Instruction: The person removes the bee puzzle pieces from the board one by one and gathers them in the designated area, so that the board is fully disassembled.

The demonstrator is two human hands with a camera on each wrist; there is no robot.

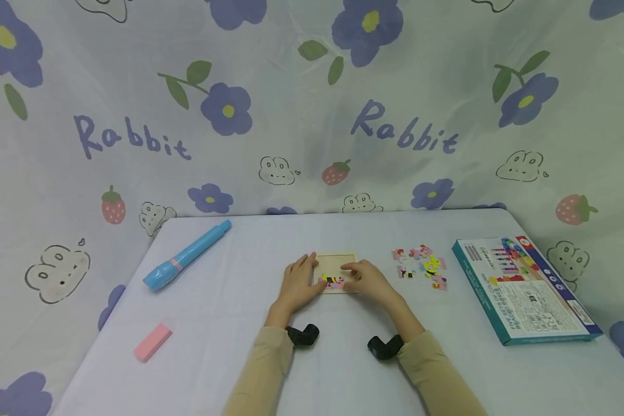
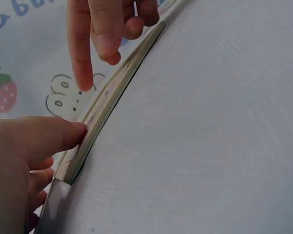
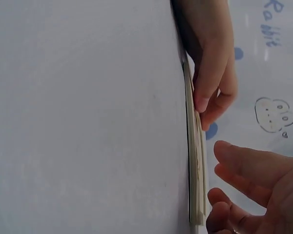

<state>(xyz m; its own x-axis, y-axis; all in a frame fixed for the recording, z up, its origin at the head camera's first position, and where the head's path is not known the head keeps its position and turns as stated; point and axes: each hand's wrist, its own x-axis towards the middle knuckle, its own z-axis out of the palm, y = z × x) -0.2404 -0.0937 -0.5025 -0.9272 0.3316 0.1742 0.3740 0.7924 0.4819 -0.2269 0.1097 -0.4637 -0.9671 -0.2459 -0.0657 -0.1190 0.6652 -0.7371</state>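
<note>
In the head view, a shallow wooden puzzle tray [image 1: 338,260] lies on the table with several joined pink, yellow and black jigsaw pieces [image 1: 334,282] along its near side. My left hand [image 1: 297,282] rests at the tray's left edge, fingers stretched along it, thumb pressing on the pieces. Over the right side hovers my right hand [image 1: 369,281], fingers slightly bent. The right wrist view shows a gap between its fingertips [image 3: 223,150] and the tray [image 3: 197,195], with nothing held. From the left wrist, the tray [image 2: 112,97] appears edge-on, its pieces barely visible.
Loose jigsaw pieces [image 1: 431,266] lie right of the tray. Beyond them is a flat teal-edged box [image 1: 530,294]. A blue capped tube-like pen [image 1: 187,257] lies back left, and a pink block [image 1: 153,342] front left. A patterned curtain [image 1: 312,115] hangs behind the table.
</note>
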